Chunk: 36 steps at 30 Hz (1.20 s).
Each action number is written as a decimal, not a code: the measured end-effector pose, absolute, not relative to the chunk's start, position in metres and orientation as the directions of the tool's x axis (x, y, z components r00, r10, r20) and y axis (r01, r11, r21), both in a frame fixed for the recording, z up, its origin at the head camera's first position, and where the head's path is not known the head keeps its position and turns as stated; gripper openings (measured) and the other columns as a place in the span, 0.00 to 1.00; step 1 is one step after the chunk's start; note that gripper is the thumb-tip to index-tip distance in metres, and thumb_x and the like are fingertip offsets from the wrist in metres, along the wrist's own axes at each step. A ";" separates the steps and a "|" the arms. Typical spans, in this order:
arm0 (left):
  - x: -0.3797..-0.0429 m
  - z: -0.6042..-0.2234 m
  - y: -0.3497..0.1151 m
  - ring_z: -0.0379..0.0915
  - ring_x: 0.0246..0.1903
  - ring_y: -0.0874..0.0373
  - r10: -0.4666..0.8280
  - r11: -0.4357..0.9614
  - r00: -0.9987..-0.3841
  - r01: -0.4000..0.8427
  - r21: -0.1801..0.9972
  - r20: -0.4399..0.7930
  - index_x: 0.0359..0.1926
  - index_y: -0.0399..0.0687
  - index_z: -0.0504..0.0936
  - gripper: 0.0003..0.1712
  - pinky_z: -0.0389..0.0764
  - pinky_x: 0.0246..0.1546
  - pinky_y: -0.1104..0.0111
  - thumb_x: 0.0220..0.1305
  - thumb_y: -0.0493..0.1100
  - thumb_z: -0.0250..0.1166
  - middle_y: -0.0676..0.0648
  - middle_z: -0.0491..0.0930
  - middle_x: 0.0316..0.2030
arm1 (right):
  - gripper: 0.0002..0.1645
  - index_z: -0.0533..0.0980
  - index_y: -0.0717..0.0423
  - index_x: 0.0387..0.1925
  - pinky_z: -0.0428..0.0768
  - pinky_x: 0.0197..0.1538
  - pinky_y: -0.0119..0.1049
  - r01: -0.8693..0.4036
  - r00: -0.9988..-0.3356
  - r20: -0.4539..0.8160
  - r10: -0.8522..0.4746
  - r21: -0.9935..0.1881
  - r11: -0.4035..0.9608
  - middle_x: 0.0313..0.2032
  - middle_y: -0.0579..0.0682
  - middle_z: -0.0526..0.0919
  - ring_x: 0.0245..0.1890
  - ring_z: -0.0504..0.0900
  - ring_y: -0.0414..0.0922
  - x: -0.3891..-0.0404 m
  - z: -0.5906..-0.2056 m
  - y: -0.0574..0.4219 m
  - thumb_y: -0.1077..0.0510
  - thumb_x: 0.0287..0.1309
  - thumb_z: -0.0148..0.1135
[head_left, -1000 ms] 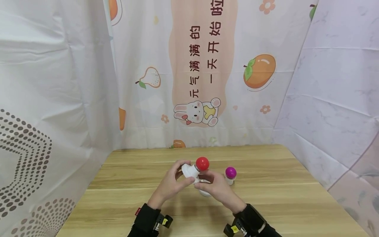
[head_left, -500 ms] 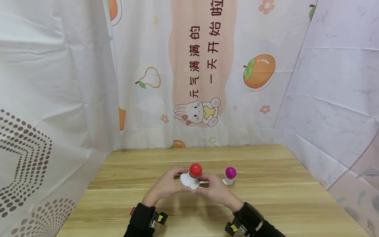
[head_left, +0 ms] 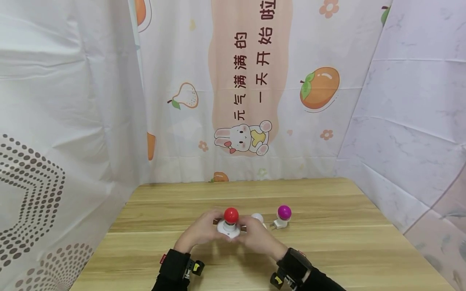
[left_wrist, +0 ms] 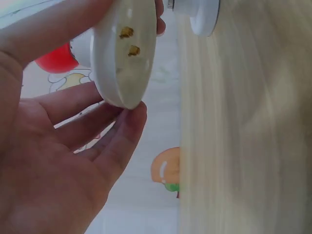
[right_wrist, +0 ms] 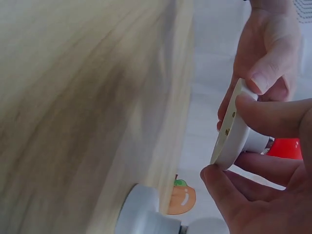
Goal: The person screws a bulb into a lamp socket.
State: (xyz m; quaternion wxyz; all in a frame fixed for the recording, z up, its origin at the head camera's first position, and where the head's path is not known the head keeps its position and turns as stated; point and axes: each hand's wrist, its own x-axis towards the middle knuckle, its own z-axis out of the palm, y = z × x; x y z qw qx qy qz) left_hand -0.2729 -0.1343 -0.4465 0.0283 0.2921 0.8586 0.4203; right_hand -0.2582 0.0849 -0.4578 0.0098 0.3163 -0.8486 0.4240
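Observation:
Both hands hold a white round lamp holder [head_left: 228, 229] with a red bulb [head_left: 231, 215] upright in it. My left hand [head_left: 202, 230] grips the base's left edge between thumb and fingers, and my right hand [head_left: 256, 236] pinches its right edge. In the left wrist view, the underside of the base [left_wrist: 134, 73] shows two brass-coloured bits, and the base is off the table. From the right wrist, the thumb [right_wrist: 273, 117] lies across the underside, with fingertips at the rim. Partly hidden behind my right hand is a white bulb [head_left: 257, 217].
Back right on the wooden table [head_left: 327, 242] stands a purple bulb [head_left: 284, 212] in a white socket [head_left: 281, 223] with plug prongs. The white bulb's round base [right_wrist: 141, 207] rests on the table. A printed curtain [head_left: 182, 141] hangs behind the table's far edge.
The red-bulb lamp has gone from tilted to upright, moving down and left with both hands. The white bulb has come into view behind my right hand.

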 end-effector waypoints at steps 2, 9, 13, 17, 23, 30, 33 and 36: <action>-0.274 -0.449 -0.135 0.75 0.50 0.52 0.522 0.486 -0.833 0.469 0.737 0.186 0.52 0.48 0.85 0.32 0.76 0.54 0.50 0.44 0.47 0.85 0.53 0.83 0.47 | 0.19 0.84 0.56 0.46 0.83 0.53 0.41 -0.556 -0.795 0.288 -0.534 -0.699 0.450 0.48 0.49 0.86 0.50 0.84 0.49 -0.260 -0.460 0.082 0.64 0.50 0.78; -0.277 -0.459 -0.136 0.75 0.50 0.51 0.500 0.516 -0.856 0.417 0.748 0.132 0.52 0.46 0.85 0.31 0.75 0.54 0.49 0.45 0.45 0.84 0.51 0.81 0.48 | 0.16 0.84 0.57 0.39 0.83 0.51 0.44 -0.571 -0.797 0.272 -0.539 -0.632 0.524 0.42 0.49 0.86 0.45 0.84 0.46 -0.263 -0.465 0.077 0.65 0.46 0.78; -0.277 -0.462 -0.136 0.75 0.48 0.52 0.491 0.531 -0.867 0.377 0.759 0.087 0.51 0.46 0.84 0.30 0.75 0.53 0.49 0.46 0.44 0.84 0.51 0.81 0.47 | 0.16 0.83 0.58 0.39 0.82 0.49 0.41 -0.544 -0.814 0.226 -0.535 -0.620 0.565 0.41 0.50 0.86 0.42 0.84 0.46 -0.260 -0.466 0.074 0.65 0.46 0.77; -0.277 -0.464 -0.135 0.75 0.47 0.52 0.495 0.539 -0.865 0.374 0.755 0.075 0.50 0.45 0.84 0.29 0.75 0.53 0.49 0.46 0.42 0.84 0.50 0.81 0.46 | 0.16 0.83 0.59 0.40 0.82 0.46 0.38 -0.515 -0.828 0.181 -0.531 -0.619 0.592 0.40 0.49 0.85 0.40 0.83 0.44 -0.259 -0.467 0.072 0.63 0.47 0.77; -0.278 -0.470 -0.132 0.76 0.46 0.53 0.508 0.550 -0.857 0.402 0.732 0.089 0.49 0.45 0.84 0.28 0.77 0.51 0.53 0.45 0.40 0.84 0.52 0.81 0.43 | 0.16 0.84 0.60 0.38 0.81 0.40 0.34 -0.517 -0.829 0.165 -0.535 -0.590 0.620 0.35 0.47 0.84 0.34 0.81 0.40 -0.262 -0.468 0.071 0.64 0.45 0.78; -0.279 -0.477 -0.128 0.77 0.49 0.53 0.489 0.569 -0.869 0.386 0.726 0.078 0.50 0.47 0.85 0.29 0.76 0.54 0.50 0.44 0.39 0.84 0.52 0.82 0.46 | 0.16 0.84 0.59 0.38 0.80 0.38 0.33 -0.497 -0.839 0.136 -0.527 -0.586 0.640 0.36 0.49 0.84 0.33 0.79 0.38 -0.266 -0.473 0.071 0.65 0.44 0.78; -0.278 -0.479 -0.127 0.78 0.47 0.53 0.487 0.565 -0.871 0.376 0.734 0.071 0.48 0.47 0.85 0.28 0.76 0.54 0.51 0.43 0.38 0.84 0.52 0.83 0.44 | 0.16 0.84 0.59 0.38 0.79 0.37 0.33 -0.487 -0.844 0.127 -0.521 -0.590 0.644 0.35 0.49 0.84 0.31 0.78 0.38 -0.265 -0.475 0.071 0.66 0.44 0.78; -0.277 -0.479 -0.126 0.78 0.46 0.53 0.483 0.560 -0.873 0.361 0.745 0.060 0.46 0.46 0.85 0.27 0.77 0.53 0.51 0.42 0.37 0.84 0.52 0.83 0.43 | 0.17 0.83 0.59 0.38 0.78 0.35 0.32 -0.498 -0.841 0.133 -0.525 -0.568 0.655 0.34 0.48 0.83 0.29 0.76 0.37 -0.263 -0.475 0.071 0.66 0.43 0.79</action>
